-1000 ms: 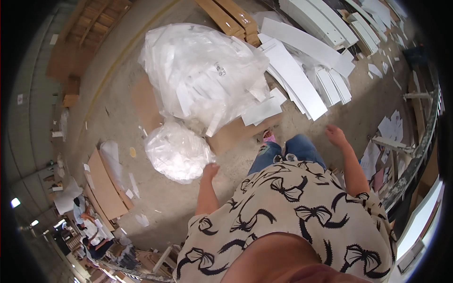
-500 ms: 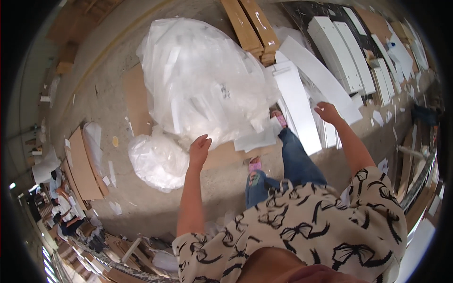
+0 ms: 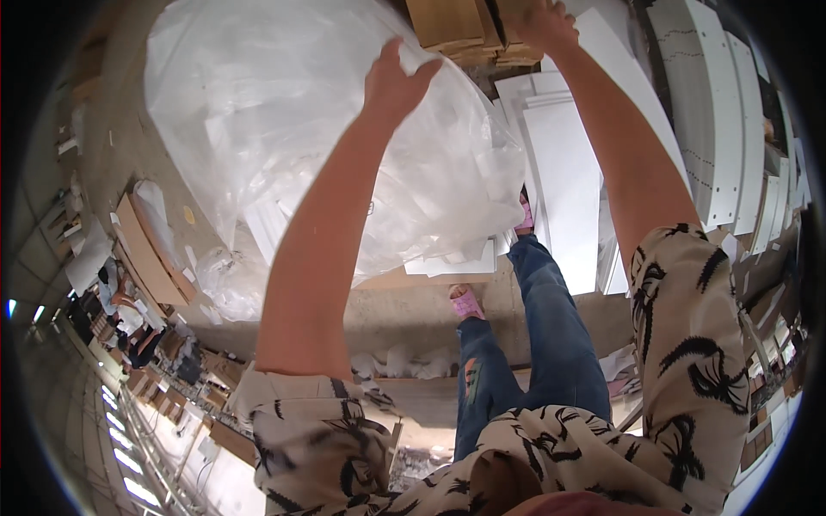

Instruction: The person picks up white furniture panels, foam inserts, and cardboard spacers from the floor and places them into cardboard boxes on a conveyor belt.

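My left hand (image 3: 394,82) grips the top of a large clear plastic bag (image 3: 284,129) stuffed with white foam pieces, which rests on the floor in front of me. My right hand (image 3: 544,21) reaches up to the far edge of brown cardboard boxes (image 3: 460,30) at the top of the view; what its fingers hold cannot be made out. White panels (image 3: 564,172) lie flat beneath my right arm. My legs in blue jeans and pink slippers (image 3: 467,303) stand just behind the bag.
More long white boards (image 3: 718,129) lie to the right. A smaller clear bag (image 3: 225,288) and flat cardboard sheets (image 3: 146,254) sit at the left on the concrete floor. Scraps of white foam (image 3: 391,361) lie near my feet.
I have stepped and leaned toward the big bag. My left hand rose from beside the small bag to grip the big bag's top; my right hand reached out to the cardboard boxes.
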`<action>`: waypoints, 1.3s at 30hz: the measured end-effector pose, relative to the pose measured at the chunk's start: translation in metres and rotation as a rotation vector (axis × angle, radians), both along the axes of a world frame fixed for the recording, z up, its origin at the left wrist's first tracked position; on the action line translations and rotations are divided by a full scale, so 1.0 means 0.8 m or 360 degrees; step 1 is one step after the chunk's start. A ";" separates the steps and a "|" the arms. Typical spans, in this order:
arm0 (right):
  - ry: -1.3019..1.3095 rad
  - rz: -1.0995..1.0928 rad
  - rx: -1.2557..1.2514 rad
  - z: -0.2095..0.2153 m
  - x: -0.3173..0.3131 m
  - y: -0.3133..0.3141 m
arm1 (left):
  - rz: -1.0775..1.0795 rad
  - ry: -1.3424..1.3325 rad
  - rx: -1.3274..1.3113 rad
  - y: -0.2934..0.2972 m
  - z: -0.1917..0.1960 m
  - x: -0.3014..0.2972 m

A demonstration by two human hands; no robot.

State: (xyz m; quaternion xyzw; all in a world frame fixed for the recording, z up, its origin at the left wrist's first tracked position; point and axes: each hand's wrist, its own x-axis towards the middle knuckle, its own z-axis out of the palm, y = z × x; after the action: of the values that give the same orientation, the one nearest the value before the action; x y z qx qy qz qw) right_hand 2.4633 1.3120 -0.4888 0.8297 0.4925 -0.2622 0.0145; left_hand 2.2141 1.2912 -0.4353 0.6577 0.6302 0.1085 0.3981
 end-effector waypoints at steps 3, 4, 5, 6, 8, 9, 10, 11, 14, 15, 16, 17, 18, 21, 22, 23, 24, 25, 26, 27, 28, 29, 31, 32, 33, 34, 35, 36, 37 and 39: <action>-0.0116 0.0110 -0.0094 -0.015 0.004 0.014 | -0.0326 0.0059 -0.0066 0.076 -0.029 0.069; -0.0240 0.0215 -0.0025 -0.040 0.016 -0.007 | -0.0337 0.0040 -0.0102 0.073 -0.038 0.093; -0.0237 0.0218 -0.0047 -0.049 0.022 -0.005 | -0.0151 0.0188 0.0058 0.081 -0.042 0.117; -0.0238 0.0264 -0.0067 -0.049 0.019 -0.006 | 0.0034 0.0348 0.0218 0.088 -0.044 0.133; -0.0190 0.0178 -0.0127 -0.028 0.013 -0.005 | 0.0144 0.0409 0.0119 0.105 -0.037 0.159; -0.0192 0.0174 -0.0134 -0.023 0.010 -0.007 | 0.0248 0.0461 0.0035 0.108 -0.038 0.167; -0.0183 0.0154 -0.0159 -0.020 0.000 -0.005 | 0.0259 0.0385 0.0185 0.120 -0.053 0.158; -0.0173 0.0133 -0.0182 -0.016 -0.007 -0.003 | 0.0252 0.0404 0.0199 0.133 -0.065 0.148; -0.0118 0.0081 -0.0105 -0.015 0.009 -0.001 | 0.0378 0.0323 0.0104 0.122 -0.040 0.161; -0.0137 0.0072 -0.0037 -0.016 0.012 0.000 | 0.0371 0.0325 0.0106 0.111 -0.042 0.164; -0.0108 0.0055 -0.0131 -0.017 0.018 -0.008 | 0.0351 0.0450 0.0007 0.095 -0.048 0.162; -0.0083 0.0060 -0.0091 -0.007 0.013 -0.014 | 0.0349 0.0596 -0.0059 0.084 -0.045 0.150; -0.0047 0.0047 -0.0164 0.012 0.002 -0.023 | 0.0317 0.0655 -0.0151 0.066 -0.034 0.132; -0.0149 -0.0032 0.0164 -0.042 0.032 -0.092 | 0.0267 0.0393 -0.0327 -0.027 -0.027 0.100; -0.0094 -0.0004 0.0071 -0.049 0.042 -0.124 | 0.0260 0.0349 -0.0389 -0.064 -0.025 0.083; -0.0065 0.0016 0.0021 -0.044 0.049 -0.158 | 0.0234 0.0273 -0.0465 -0.099 -0.010 0.071; 0.0065 -0.0039 0.0026 -0.037 0.049 -0.193 | 0.0312 0.0165 -0.0503 -0.135 0.017 0.054; 0.0156 -0.0058 -0.0003 -0.023 0.073 -0.229 | 0.0253 -0.0004 -0.0539 -0.168 0.037 0.048; 0.0238 0.0022 0.0145 -0.012 0.097 -0.273 | 0.0289 -0.0186 -0.0500 -0.203 0.066 0.047; 0.0479 0.0047 0.0229 0.016 0.091 -0.306 | 0.0426 -0.0455 -0.0576 -0.240 0.086 0.020; 0.0712 0.0030 0.0208 0.046 0.077 -0.335 | 0.0531 -0.0530 -0.0576 -0.281 0.113 -0.006; 0.0992 -0.0052 0.0162 0.088 0.073 -0.359 | 0.0592 -0.0651 -0.0672 -0.310 0.146 -0.025; 0.1573 -0.0322 0.0135 0.181 0.051 -0.400 | 0.0974 -0.1066 -0.1110 -0.370 0.212 -0.062; 0.1715 -0.0561 -0.0047 0.230 0.031 -0.418 | 0.1034 -0.1071 -0.1086 -0.406 0.245 -0.083; 0.1711 -0.0541 -0.0093 0.268 0.031 -0.436 | 0.1057 -0.1075 -0.1090 -0.441 0.267 -0.097; 0.1928 -0.0628 -0.0069 0.280 0.041 -0.465 | 0.0963 -0.0877 -0.1046 -0.480 0.283 -0.117; 0.2064 -0.0815 -0.0040 0.290 0.061 -0.501 | 0.1053 -0.0909 -0.0940 -0.514 0.299 -0.133; 0.2141 -0.1060 -0.0024 0.303 0.070 -0.539 | 0.1013 -0.0859 -0.1028 -0.556 0.320 -0.155; 0.2083 -0.1229 -0.0012 0.303 0.084 -0.575 | 0.0980 -0.0816 -0.1117 -0.601 0.340 -0.177; 0.1914 -0.1175 -0.0204 0.359 0.048 -0.615 | 0.1142 -0.0824 -0.0859 -0.708 0.379 -0.216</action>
State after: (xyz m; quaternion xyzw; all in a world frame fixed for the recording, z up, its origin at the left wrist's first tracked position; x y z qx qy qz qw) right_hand 2.5020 0.8202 -0.2019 0.6515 0.0853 -0.6911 -0.3011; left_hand 2.0416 0.7245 -0.1322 0.2258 0.7025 0.2309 0.6342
